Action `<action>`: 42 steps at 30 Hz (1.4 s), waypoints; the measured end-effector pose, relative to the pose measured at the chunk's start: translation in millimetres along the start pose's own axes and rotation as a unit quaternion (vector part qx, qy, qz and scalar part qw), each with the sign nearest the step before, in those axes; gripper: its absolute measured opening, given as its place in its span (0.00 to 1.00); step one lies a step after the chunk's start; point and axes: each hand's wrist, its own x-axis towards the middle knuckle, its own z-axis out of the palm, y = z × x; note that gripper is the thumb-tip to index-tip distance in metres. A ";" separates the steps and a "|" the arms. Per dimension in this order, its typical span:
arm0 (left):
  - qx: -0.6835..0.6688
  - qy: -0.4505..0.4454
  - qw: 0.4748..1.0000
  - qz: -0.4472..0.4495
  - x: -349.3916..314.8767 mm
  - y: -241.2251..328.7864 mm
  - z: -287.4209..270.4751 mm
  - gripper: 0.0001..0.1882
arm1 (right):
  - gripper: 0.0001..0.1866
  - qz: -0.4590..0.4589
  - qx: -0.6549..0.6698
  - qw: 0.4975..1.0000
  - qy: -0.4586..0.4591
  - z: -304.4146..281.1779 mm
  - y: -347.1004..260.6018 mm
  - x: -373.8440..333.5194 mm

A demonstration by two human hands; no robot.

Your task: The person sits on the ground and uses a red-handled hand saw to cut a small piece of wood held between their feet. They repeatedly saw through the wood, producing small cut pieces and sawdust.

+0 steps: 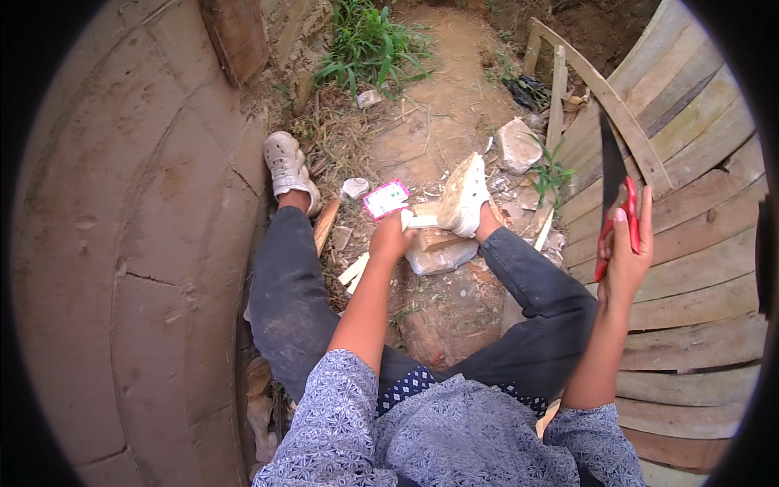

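Note:
My right hand (pixel 623 260) is raised at the right, its fingers wrapped round the red handle of a handsaw (pixel 613 166). The dark blade points up and away from me, clear of any wood. Between my feet, my left hand (pixel 391 239) is closed at the near end of a pale strip of wood (pixel 423 220). My right shoe (pixel 465 197), a light clog, presses on the strip's other end. Under it lies a wood block (pixel 438 239) on a pale stone-like lump (pixel 442 258). The fingertips of my left hand are partly hidden.
A pink-and-white packet (pixel 385 199) lies just beyond my left hand. Wood offcuts (pixel 355 272), stones (pixel 519 146) and shavings litter the dirt. A brown wall (pixel 138 243) rises on the left, a plank fence (pixel 690 292) on the right. Grass (pixel 369 49) grows ahead.

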 end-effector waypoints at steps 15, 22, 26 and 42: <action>0.038 -0.010 0.999 -0.004 -12.4 -40.2 -50.6 0.21 | 0.28 -0.001 0.175 0.979 -0.101 -13.7 -22.8 -56.6; 0.144 -0.083 0.986 0.006 -7.9 -38.0 -70.8 0.25 | 0.29 0.056 0.236 0.957 -0.162 5.1 -4.8 -80.2; 0.304 -0.001 0.951 0.063 -12.5 -0.9 -62.3 0.27 | 0.29 0.083 0.232 0.953 -0.179 2.0 18.2 -81.4; 0.314 0.090 0.940 0.100 -3.8 17.9 22.8 0.19 | 0.27 0.125 0.257 0.945 -0.161 4.6 66.8 -68.5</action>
